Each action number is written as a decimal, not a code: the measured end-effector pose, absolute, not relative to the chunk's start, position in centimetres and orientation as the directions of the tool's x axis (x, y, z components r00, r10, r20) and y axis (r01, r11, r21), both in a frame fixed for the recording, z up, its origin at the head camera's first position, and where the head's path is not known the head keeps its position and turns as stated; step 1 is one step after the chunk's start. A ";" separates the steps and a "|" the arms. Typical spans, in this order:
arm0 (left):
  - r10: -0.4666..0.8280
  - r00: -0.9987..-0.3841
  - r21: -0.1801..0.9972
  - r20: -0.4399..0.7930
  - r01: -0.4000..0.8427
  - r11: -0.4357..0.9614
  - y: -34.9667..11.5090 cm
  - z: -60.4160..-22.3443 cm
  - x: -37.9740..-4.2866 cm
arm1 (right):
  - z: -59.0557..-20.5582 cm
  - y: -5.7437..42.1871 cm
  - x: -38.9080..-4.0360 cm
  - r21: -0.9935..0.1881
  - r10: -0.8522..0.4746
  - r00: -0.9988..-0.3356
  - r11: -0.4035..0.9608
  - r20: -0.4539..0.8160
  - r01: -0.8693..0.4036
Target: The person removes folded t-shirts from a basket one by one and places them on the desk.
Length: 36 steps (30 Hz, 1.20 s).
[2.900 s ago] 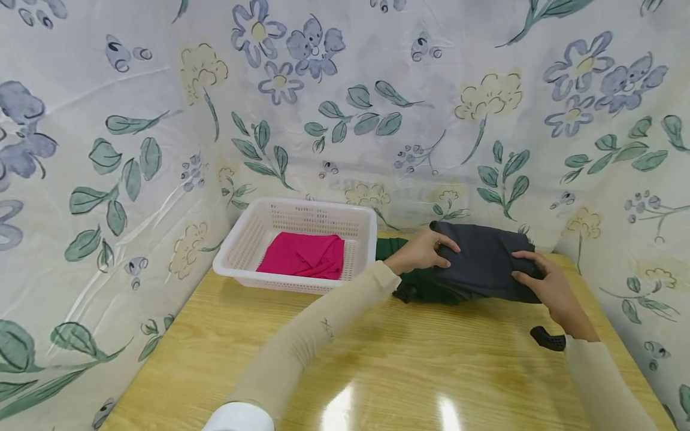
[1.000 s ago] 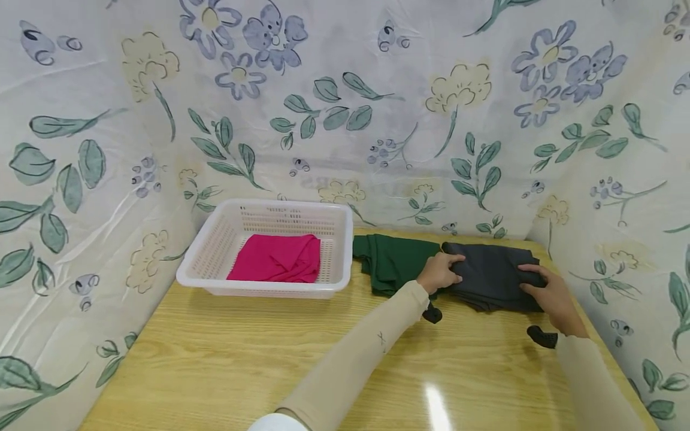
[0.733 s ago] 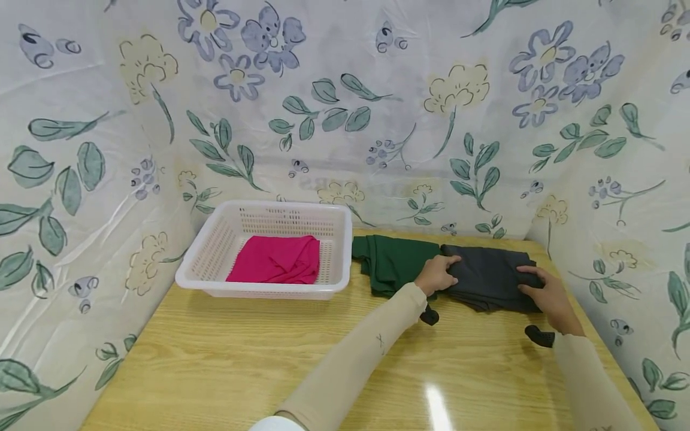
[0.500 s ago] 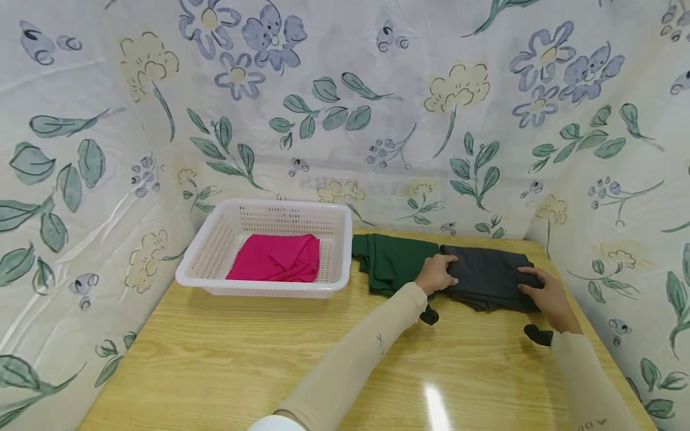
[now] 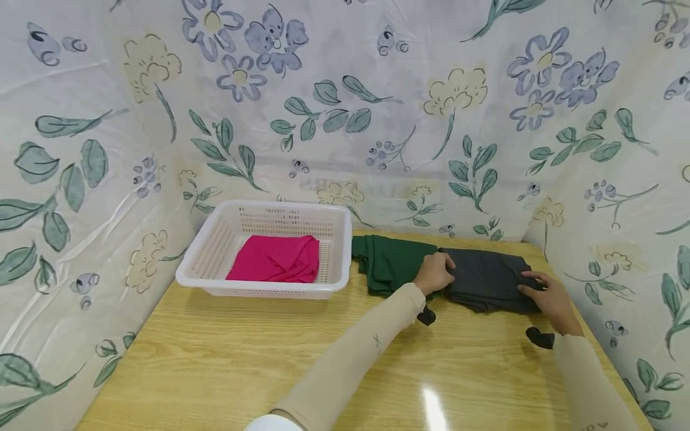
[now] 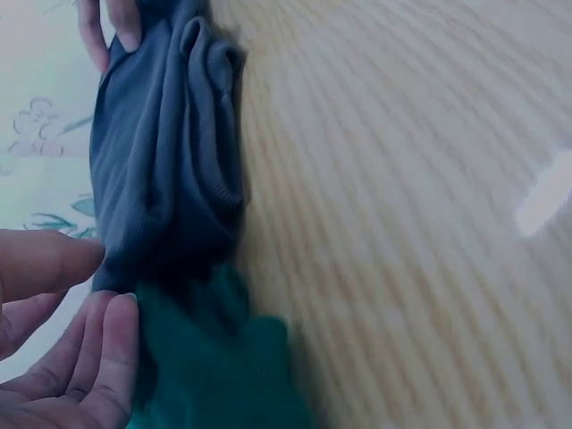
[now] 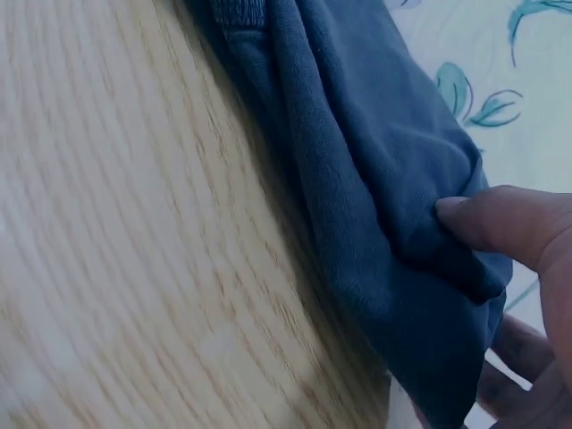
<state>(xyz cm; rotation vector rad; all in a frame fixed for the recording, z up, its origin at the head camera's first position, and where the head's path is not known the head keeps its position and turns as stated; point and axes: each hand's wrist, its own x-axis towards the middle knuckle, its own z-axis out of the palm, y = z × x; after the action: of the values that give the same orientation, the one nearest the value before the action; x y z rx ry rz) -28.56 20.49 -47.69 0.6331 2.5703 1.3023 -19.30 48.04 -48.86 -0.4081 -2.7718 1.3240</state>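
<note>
The right hand (image 5: 552, 301) pinches the right end of the gray cloth (image 5: 482, 277). At its left end, the left hand (image 5: 433, 275) (thumb and fingers parted) is by the green cloth (image 5: 396, 260).

On a table (image 5: 226, 353), a basket (image 5: 264, 288) stands at the back left, one cloth (image 5: 280, 257) inside it. Just right of the basket lies a middle cloth (image 5: 393, 257); right of that, an end cloth (image 5: 485, 278). The left hand (image 5: 434, 274) is where these two meet, the right hand (image 5: 551, 302) at the end cloth's right edge.
</note>
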 end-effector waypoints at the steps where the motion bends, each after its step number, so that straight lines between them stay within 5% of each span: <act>1: 0.461 -0.887 0.799 0.026 0.295 0.524 20.3 -47.6 -28.7 | -48.8 48.0 -19.2 -0.767 0.261 -0.963 0.605 -0.062 0.214; 13: 0.528 -0.849 0.793 0.038 0.347 0.500 17.8 -46.1 -30.0 | -47.2 46.5 -19.8 -0.742 0.312 -0.944 0.657 0.102 0.137; 21: 0.647 -0.757 0.814 0.092 0.431 0.389 16.3 -44.3 -30.1 | -45.4 44.4 -19.9 -0.735 0.192 -0.971 0.678 0.142 0.027; 36: 0.689 -0.715 0.817 0.121 0.466 0.340 12.5 -41.2 -29.9 | -43.7 40.1 -21.4 -0.734 0.068 -0.973 0.668 0.222 -0.121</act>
<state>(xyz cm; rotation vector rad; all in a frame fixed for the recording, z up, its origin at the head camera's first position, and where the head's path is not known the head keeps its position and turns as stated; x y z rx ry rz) -29.91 12.48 -41.17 1.0403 2.3599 1.3123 -21.38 40.09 -43.70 0.0428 -2.6528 1.1928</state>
